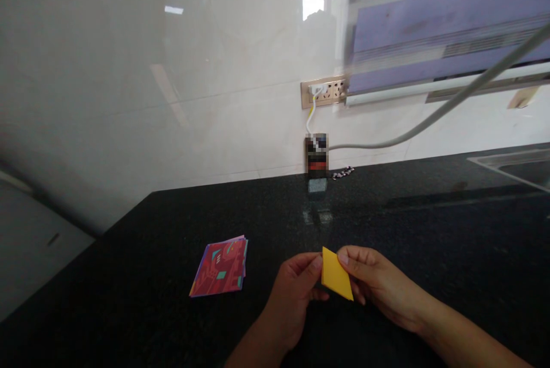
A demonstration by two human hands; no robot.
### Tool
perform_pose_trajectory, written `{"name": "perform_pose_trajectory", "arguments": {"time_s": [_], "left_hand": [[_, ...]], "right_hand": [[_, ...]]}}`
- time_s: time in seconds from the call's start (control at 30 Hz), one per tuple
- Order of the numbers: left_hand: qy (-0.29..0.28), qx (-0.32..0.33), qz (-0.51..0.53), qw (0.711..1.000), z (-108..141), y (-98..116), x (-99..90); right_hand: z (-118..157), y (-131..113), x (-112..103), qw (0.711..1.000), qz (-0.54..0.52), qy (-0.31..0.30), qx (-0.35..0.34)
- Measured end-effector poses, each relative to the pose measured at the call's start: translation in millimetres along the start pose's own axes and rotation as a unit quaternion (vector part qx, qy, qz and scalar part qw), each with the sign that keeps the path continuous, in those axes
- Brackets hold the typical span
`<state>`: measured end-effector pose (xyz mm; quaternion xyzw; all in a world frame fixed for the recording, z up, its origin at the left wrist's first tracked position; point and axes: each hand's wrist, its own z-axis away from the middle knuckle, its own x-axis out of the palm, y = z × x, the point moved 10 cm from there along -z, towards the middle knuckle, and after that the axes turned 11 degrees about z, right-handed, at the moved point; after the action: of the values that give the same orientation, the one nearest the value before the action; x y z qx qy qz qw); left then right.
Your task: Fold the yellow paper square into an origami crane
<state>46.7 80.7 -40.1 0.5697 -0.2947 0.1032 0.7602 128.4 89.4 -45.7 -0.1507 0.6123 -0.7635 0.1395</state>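
Note:
A small yellow folded paper (336,274) is held above the dark countertop, tilted, between my two hands. My left hand (296,285) pinches its left edge, with the thumb close to the upper left corner. On the other side my right hand (370,271) grips the right edge, thumb on the top face and fingers beneath. The undersides of the paper and some fingertips are hidden. To the left of my hands lies a stack of patterned paper sheets (221,267), the top one mostly red with teal shapes.
The black speckled countertop (172,230) meets a glossy tiled wall (240,127). A dark device (317,156), partly blurred out, stands against the wall, with a beaded strand (342,173) beside it. A white plug sits in the socket panel (329,90). A grey hose (451,104) crosses the right side.

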Motion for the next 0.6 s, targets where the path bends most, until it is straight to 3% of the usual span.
{"name": "perform_pose_trajectory", "arguments": {"time_s": [0.23, 0.43, 0.5, 0.6], "left_hand": [[0.023, -0.002, -0.028, 0.999, -2, 2, -2.7], [0.038, 0.017, -0.014, 0.999, -2, 4, -5.4], [0.041, 0.017, -0.033, 0.998, -1, 5, -7.5], [0.057, 0.011, -0.056, 0.997, -1, 4, -13.1]], "right_hand": [[1, 6, 0, 0.999, -0.036, -0.002, 0.024], [1, 7, 0, 0.998, 0.050, 0.009, 0.026], [2, 0, -5, 0.993, 0.114, 0.036, 0.001], [12, -30, -15, 0.965, 0.211, 0.107, -0.111]]}}
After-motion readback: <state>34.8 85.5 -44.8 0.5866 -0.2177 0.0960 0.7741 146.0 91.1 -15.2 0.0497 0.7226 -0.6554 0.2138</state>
